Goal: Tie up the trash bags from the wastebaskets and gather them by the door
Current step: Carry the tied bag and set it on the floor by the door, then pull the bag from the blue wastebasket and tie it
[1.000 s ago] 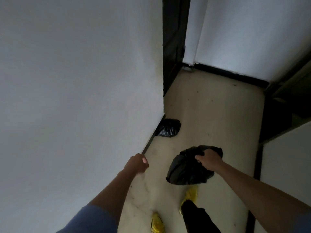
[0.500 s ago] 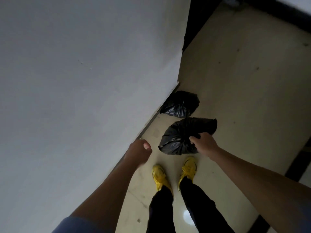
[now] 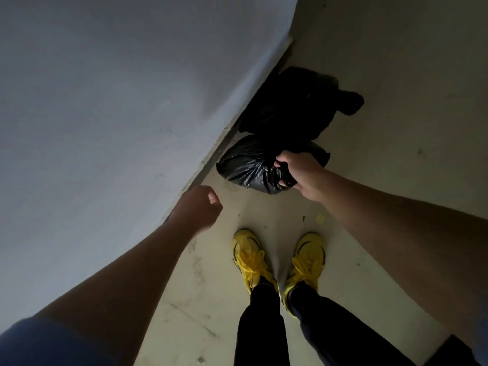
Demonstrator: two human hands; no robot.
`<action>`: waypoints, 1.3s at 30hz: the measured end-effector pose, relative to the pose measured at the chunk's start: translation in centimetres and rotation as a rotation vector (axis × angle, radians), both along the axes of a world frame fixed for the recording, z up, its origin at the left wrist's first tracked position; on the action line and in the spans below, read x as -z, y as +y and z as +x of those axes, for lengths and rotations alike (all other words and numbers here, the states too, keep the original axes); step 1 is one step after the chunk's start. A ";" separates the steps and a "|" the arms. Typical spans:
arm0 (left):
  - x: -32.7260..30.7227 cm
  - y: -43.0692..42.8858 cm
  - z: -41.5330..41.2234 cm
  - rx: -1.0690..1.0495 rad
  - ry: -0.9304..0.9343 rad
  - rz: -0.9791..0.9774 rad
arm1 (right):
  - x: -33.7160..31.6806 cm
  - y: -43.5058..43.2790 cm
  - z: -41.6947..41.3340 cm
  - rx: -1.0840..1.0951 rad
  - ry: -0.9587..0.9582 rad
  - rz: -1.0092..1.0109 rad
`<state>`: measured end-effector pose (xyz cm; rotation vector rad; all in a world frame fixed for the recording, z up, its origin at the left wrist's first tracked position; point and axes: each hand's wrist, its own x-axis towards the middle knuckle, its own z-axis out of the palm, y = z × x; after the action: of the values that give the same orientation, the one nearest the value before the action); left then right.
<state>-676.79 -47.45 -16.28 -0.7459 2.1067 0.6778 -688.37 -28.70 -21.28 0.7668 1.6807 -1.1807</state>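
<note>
The fingers (image 3: 284,165) of the right hand (image 3: 301,175) are closed tight around the gathered neck of a black trash bag (image 3: 245,165); the plastic is bunched inside the fist, so this hand is clamped on the bag. The bag hangs or sits low beside the wall (image 3: 132,101), close to its dark baseboard; whether its bottom touches the floor (image 3: 396,75), I cannot tell. Just beyond it lies a second black bag (image 3: 290,107), against the same wall, and the 2 bags look to be touching or nearly so. The left hand (image 3: 199,207) holds nothing; its fingers are curled loosely together, the thumb on top, and it floats near the wall, apart from both bags. Below, 2 yellow shoes (image 3: 250,257) stand on the pale floor, toes toward the bags.

I judge the step in hand is the gathering: the carried bag is being put down next to the one already there; no door is visible here, so I cannot confirm the place. The next move calls for lowering the bag until the floor takes its weight, then opening the right fingers; the neck seems twisted shut, but the knot itself is hidden in the fist.
</note>
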 end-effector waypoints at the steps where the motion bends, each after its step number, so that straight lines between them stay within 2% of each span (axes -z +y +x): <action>1: 1.1 -0.3 -0.1 0.012 -0.002 -0.009 | 1.5 -0.2 -0.2 0.011 0.002 0.005; 7: 4.5 -1.4 -0.6 0.026 -0.037 -0.030 | 6.4 -0.7 0.1 -0.045 -0.007 0.069; 10: 3.5 -1.2 -1.1 0.027 -0.032 -0.027 | 5.2 -0.3 0.2 -0.136 0.014 0.116; 13: 0.6 -0.5 -1.9 0.026 -0.019 -0.010 | 1.5 0.9 0.0 -0.381 0.163 0.182; 15: -2.3 0.1 -2.4 0.037 -0.005 -0.004 | -2.0 2.0 -0.2 -0.567 0.261 0.227; 19: -9.8 1.4 -3.4 0.045 0.054 0.000 | -10.6 3.9 -0.7 -0.837 0.320 0.336; 27: -28.1 3.8 -1.4 0.035 0.174 0.021 | -31.2 4.4 -0.9 -1.031 0.449 0.384; 33: -39.9 5.9 3.1 -0.154 0.248 0.001 | -44.3 4.3 1.1 -1.266 0.598 0.366; 39: -48.2 8.9 10.7 -0.377 0.314 -0.092 | -53.1 3.7 4.1 -1.601 0.798 0.328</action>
<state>-666.07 -38.58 31.96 -1.1703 2.3132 0.9563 -684.22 -24.95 31.86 -1.0011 2.2495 0.0323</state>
